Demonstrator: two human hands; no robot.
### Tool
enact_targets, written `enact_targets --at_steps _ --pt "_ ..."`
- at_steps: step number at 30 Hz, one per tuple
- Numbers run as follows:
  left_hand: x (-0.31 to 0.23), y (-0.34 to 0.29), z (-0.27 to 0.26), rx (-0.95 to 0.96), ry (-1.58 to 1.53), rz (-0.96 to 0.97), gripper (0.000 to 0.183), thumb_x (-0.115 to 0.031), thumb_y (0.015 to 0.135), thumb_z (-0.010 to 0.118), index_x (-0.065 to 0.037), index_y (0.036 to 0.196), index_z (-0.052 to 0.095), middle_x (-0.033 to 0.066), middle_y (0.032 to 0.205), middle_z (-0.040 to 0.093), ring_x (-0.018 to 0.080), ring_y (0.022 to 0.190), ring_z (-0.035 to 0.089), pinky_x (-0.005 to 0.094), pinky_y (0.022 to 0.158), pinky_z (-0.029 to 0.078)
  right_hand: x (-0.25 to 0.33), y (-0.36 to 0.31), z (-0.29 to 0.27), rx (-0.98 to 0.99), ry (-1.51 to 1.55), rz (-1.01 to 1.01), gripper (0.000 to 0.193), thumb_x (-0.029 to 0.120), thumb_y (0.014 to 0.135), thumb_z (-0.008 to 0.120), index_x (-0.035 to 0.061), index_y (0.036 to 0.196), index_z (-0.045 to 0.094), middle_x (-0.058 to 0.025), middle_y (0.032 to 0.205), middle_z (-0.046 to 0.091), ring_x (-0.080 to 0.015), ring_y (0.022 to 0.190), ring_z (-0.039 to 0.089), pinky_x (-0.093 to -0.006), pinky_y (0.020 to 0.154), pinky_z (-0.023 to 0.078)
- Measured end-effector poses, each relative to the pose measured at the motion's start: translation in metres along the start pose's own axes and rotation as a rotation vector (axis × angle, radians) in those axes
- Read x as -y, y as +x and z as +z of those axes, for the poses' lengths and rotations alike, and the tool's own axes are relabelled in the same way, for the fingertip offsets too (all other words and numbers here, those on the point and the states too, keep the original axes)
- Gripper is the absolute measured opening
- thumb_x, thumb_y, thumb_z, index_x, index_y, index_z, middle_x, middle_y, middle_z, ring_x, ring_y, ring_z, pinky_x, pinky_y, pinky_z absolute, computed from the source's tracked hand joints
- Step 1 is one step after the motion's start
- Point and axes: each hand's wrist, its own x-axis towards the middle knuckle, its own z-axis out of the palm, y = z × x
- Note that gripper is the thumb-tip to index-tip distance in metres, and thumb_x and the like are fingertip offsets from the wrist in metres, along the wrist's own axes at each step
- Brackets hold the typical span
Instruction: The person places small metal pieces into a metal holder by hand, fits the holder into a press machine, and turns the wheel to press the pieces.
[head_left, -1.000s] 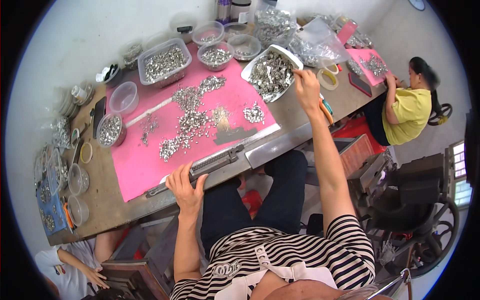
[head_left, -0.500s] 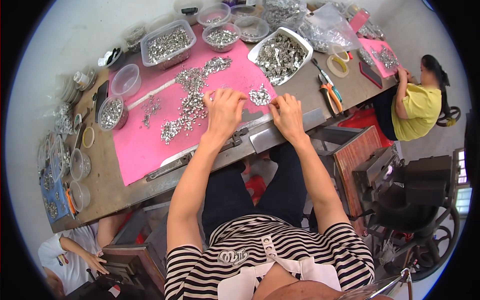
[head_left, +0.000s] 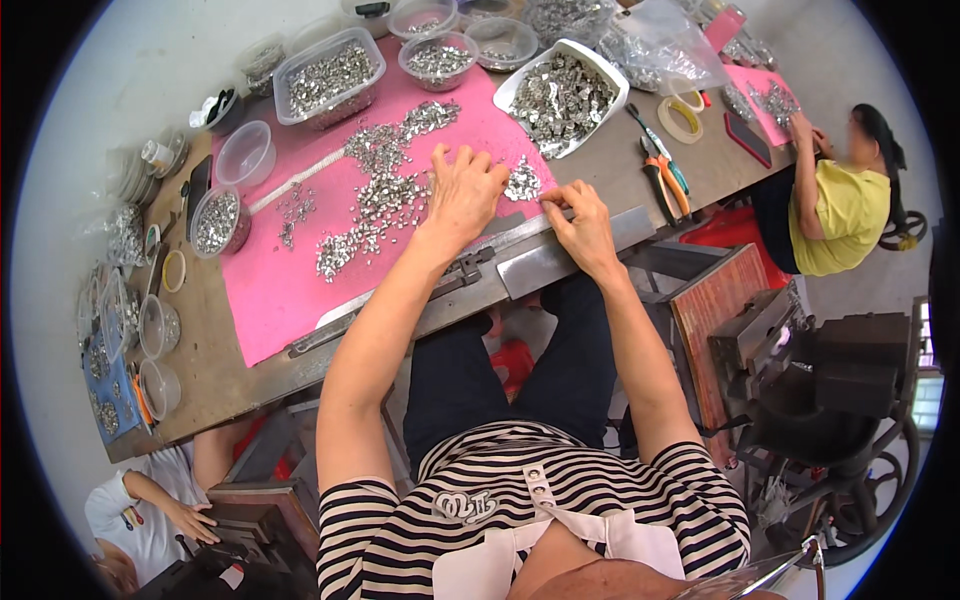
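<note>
Small shiny metal pieces [head_left: 385,200] lie in loose heaps on a pink sheet covering the worktable. My left hand [head_left: 465,195] is over the right edge of these heaps, palm down, its bent fingers somewhat apart; nothing shows in it, though its underside is hidden. My right hand [head_left: 582,225] hovers at the sheet's right edge, thumb and fingers pinched together; whatever they hold is too small to name. Between the hands, a little beyond them, sits a small pile of metal pieces [head_left: 522,182]. A metal rail [head_left: 490,248] runs along the table's front edge, beneath my wrists.
A white tray [head_left: 615,105] and clear tubs [head_left: 375,82] full of metal pieces stand at the back. Orange-handled pliers [head_left: 655,185] and tape rolls [head_left: 682,135] lie right. One person in yellow [head_left: 838,215] sits far right, another in white [head_left: 150,510] lower left. A black machine [head_left: 850,370] stands right.
My left hand has shifted slightly right and its fingers have spread over the heap's edge. My right hand has moved slightly right, still pinched. The view has shifted a little.
</note>
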Motion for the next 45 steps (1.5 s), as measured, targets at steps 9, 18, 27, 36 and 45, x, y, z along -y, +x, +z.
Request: enact_targets --at_steps 9,18,27,36,45 --pt "0.000 -0.040 -0.049 0.014 -0.053 -0.132 0.006 -0.016 0.086 0.069 -0.011 0.089 0.067 0.0052 0.091 0.063 0.0258 0.098 0.058 0.0540 0.099 0.033 0.001 0.003 0.010 -0.022 -0.167 -0.118 0.007 0.006 0.081 0.074 0.0079 0.087 0.070 -0.0048 0.081 0.061 -0.0233 0.078 0.061 -0.0383 0.077 0.040" --pt "0.009 -0.106 -0.083 0.103 -0.167 -0.345 0.003 -0.015 0.088 0.070 -0.012 0.087 0.070 0.0027 0.086 0.060 0.0236 0.093 0.056 0.0488 0.098 0.031 0.043 0.002 0.008 0.126 0.027 -0.196 0.011 0.002 0.081 0.072 0.0028 0.089 0.064 -0.0087 0.085 0.063 -0.0258 0.081 0.061 -0.0376 0.080 0.043" --pt "0.011 -0.109 -0.085 0.082 -0.146 -0.288 0.006 -0.017 0.089 0.071 -0.015 0.093 0.074 0.0030 0.088 0.061 0.0242 0.096 0.057 0.0498 0.100 0.031 0.081 -0.015 0.039 0.324 0.091 -0.499 0.022 -0.002 0.077 0.073 0.0036 0.094 0.060 -0.0090 0.097 0.061 -0.0286 0.094 0.058 -0.0392 0.083 0.042" --pt "0.011 -0.116 -0.091 0.072 -0.170 -0.287 0.007 -0.018 0.089 0.071 -0.015 0.094 0.074 0.0028 0.089 0.062 0.0245 0.097 0.058 0.0531 0.103 0.030 0.065 -0.002 0.034 0.289 0.079 -0.470 0.013 0.002 0.083 0.072 0.0041 0.094 0.066 -0.0090 0.096 0.064 -0.0286 0.096 0.061 -0.0388 0.085 0.045" --pt "0.013 -0.119 -0.089 0.092 -0.154 -0.279 0.005 -0.017 0.089 0.072 -0.014 0.092 0.071 0.0028 0.092 0.061 0.0245 0.098 0.057 0.0567 0.105 0.030 0.026 0.026 0.039 0.026 -0.276 -0.311 0.010 0.009 0.082 0.073 0.0063 0.091 0.070 -0.0079 0.092 0.060 -0.0275 0.094 0.058 -0.0417 0.083 0.041"
